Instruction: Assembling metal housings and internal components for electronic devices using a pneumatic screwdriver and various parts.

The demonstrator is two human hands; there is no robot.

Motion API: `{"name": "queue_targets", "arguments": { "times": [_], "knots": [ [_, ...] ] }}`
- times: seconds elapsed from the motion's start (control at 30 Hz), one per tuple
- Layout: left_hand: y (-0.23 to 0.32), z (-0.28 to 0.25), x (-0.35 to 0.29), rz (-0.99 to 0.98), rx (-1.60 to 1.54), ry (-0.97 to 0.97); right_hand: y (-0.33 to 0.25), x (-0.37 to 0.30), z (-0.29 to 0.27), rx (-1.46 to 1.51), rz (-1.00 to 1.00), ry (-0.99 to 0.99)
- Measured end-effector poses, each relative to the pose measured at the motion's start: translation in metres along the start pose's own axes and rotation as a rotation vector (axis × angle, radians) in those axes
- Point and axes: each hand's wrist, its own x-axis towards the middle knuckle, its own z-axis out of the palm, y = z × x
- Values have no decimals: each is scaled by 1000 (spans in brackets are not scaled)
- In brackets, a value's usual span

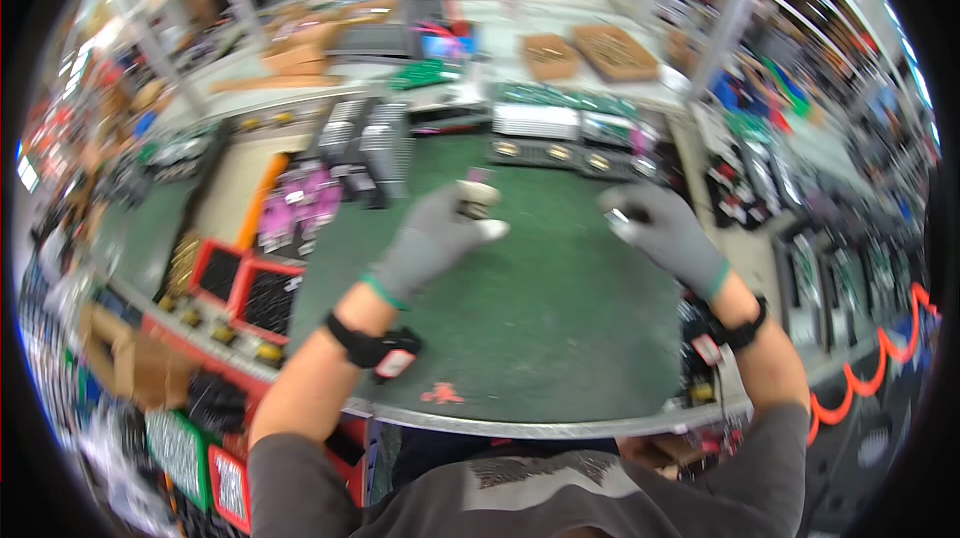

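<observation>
My left hand (pixel 436 236), in a grey glove with white fingertips, hovers over the left part of the green work mat (pixel 540 328). Its fingers are curled, and a small pinkish piece (pixel 480 175) shows at their tips, too blurred to name. Across from it, my right hand (pixel 660 230), gloved alike, is closed above the mat's right side. Something pale and shiny shows at its fingertips, but whether that is a held part or the glove I cannot make out. Beyond both hands stands a silver finned metal housing (pixel 536 122) with a dark front.
Grey finned blocks (pixel 385 148) and pink-purple parts (pixel 298 203) lie left of the mat. Red bins (pixel 268 296) hold small dark pieces. Reddish bits (pixel 442 394) lie near the front edge. Cardboard trays (pixel 614 52) sit at the back; a coiled orange hose (pixel 866 378) hangs right.
</observation>
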Motion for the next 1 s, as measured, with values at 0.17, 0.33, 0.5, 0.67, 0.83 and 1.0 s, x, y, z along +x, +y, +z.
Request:
{"name": "queue_targets", "arguments": {
  "times": [0.17, 0.33, 0.5, 0.67, 0.83, 1.0],
  "knots": [
    [24, 9, 45, -179, -92, -80, -10, 43, -16, 194, 255, 83],
    [13, 29, 107, -175, -51, 5, 16, 99, 5, 88, 267, 17],
    [-2, 43, 156, -166, -38, -22, 48, 129, 34, -251, 240, -10],
    [-3, 52, 175, -230, 16, -63, 57, 149, 49, -353, 395, -87],
    [-19, 56, 182, -113, 86, -76, 72, 152, 59, -506, 353, -134],
    [-53, 66, 185, 542, 896, -58, 93, 146, 65, -726, 222, -107]
  ]
}}
